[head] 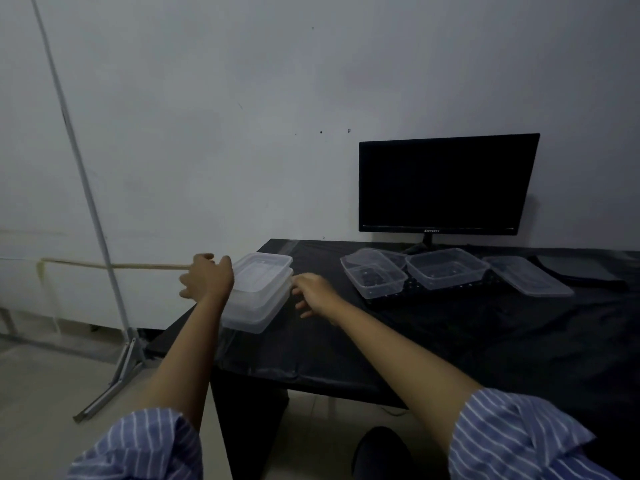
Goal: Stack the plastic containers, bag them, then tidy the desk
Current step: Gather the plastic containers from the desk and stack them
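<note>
Head camera here, looking down at a dark desk point(450, 341) with a black monitor point(446, 183) at about 1 o'clock against the wall. The stack of containers point(258, 292) sits right on the desk's left corner, around 11 o'clock from the viewer, a few clear lidded tubs piled fairly squarely. The left hand point(207, 278) is at the stack's left edge with fingers relaxed and spread, and I can't tell if it's actually touching the plastic or just next to it; nothing is clearly pinched. The right hand point(313, 292) is at the right edge, fingers loosely curled and a bit blurry, holding nothing I can make out, so it reads as loose and ungripped too. My guess is the two hands bracket the pile to square it up or lift it from both sides, since a loose stack slides easily. The stack's long axis runs from roughly 7 o'clock toward 1 o'clock, with the near short end hanging close to the desk edge. More loose containers point(443, 271) and a lid point(530, 277) lie near the monitor's base, well apart from the stack, so stacking isn't finished yet.
</note>
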The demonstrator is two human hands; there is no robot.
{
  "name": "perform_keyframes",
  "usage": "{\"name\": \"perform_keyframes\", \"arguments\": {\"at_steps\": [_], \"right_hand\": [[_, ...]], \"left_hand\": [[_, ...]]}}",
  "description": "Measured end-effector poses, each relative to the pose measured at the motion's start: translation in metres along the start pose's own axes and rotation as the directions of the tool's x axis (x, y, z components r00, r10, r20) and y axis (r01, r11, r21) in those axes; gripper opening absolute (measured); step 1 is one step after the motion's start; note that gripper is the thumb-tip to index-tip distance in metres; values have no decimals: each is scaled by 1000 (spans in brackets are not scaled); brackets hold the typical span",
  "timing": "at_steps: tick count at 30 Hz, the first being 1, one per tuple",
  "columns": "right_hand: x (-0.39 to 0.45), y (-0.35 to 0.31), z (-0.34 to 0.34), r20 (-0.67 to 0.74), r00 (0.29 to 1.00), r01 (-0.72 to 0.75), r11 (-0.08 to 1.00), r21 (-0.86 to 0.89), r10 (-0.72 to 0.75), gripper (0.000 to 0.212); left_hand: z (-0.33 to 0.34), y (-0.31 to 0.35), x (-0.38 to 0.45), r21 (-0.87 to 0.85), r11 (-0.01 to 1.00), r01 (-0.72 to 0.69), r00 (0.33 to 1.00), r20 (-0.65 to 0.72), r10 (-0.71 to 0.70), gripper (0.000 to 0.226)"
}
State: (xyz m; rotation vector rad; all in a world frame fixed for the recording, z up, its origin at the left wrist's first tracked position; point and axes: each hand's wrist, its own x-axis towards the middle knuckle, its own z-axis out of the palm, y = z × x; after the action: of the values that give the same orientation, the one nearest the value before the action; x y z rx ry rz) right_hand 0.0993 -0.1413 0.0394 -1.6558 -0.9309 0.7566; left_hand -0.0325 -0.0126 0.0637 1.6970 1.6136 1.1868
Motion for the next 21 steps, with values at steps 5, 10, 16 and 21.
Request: {"name": "perform_keyframes", "arguments": {"at_steps": [5,10,16,21], "right_hand": [[3,24,-49,-196,979,28,993,-116,-50,20],[-1,45,-104,-324,945,-21,978,-208,-48,31],[-6,63,-157,-415,907,-16,982,-190,-66,26],[-13,83,-185,-465,880,12,982,-187,-99,20]], "left_hand": [[12,35,-21,-65,962,-264,956,-152,252,33],[43,59,-49,-192,835,-516,854,-186,485,23],[104,63,-90,-433,832,-348,869,182,459,12],[151,52,-117,-345,937,-59,850,474,228,26]]}}
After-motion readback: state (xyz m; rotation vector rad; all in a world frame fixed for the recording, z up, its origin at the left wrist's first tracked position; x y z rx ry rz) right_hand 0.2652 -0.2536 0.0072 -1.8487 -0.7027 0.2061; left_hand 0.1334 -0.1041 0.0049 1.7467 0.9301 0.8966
